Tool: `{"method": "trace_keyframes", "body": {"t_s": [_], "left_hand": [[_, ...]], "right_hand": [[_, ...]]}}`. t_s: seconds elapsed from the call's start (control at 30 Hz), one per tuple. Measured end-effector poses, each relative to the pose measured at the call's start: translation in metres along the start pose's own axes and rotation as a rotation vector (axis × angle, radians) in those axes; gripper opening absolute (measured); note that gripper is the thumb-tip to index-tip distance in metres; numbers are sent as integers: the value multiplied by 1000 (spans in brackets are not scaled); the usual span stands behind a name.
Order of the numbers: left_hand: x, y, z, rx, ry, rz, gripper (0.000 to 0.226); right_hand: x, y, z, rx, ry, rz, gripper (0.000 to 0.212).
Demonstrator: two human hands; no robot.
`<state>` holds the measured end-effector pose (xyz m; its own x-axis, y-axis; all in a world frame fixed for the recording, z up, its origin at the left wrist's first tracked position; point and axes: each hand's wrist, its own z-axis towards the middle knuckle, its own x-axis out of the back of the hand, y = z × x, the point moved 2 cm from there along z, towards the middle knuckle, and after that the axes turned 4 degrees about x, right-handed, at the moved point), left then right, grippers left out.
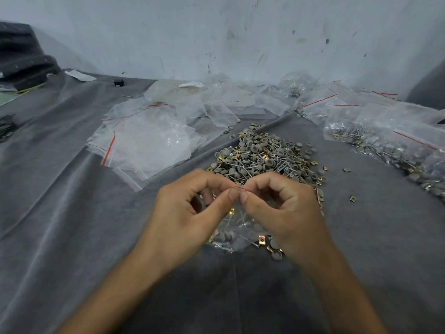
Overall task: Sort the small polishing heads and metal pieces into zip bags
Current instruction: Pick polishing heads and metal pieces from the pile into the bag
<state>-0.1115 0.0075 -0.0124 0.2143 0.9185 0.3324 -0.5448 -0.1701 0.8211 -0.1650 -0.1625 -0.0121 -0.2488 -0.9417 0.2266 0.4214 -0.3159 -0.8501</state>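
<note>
A clear zip bag (243,231) with a red seal line hangs between my hands above the grey cloth; grey polishing heads, pins and brass clips fill its lower part. My left hand (185,213) and my right hand (281,210) each pinch the bag's top edge between thumb and forefinger, thumbs nearly touching at the seal. Just beyond my hands lies a loose pile of polishing heads and metal pieces (267,157).
Empty zip bags (147,143) lie spread to the left of the pile. Filled bags (385,143) sit at the right. A few stray brass clips (353,198) dot the grey cloth (72,213). A dark bundle (21,56) rests at far left by the wall.
</note>
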Motion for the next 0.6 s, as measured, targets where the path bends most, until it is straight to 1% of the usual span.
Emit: {"method": "trace_keyframes", "body": {"t_s": [0.1,0.23,0.4,0.6], "left_hand": [[0,-2,1,36,4,-41,8],[0,-3,1,58,-11,-77,15],[1,-2,1,44,-21,-68,17],[1,-3,1,44,-25,-61,17]], "right_hand": [[-1,-1,-1,76,7,-83,3],[-2,-1,-2,137,55,-208,4],[-4,-1,-2,181,80,-233,2],[-4,0,-1,187,69,-207,3]]}}
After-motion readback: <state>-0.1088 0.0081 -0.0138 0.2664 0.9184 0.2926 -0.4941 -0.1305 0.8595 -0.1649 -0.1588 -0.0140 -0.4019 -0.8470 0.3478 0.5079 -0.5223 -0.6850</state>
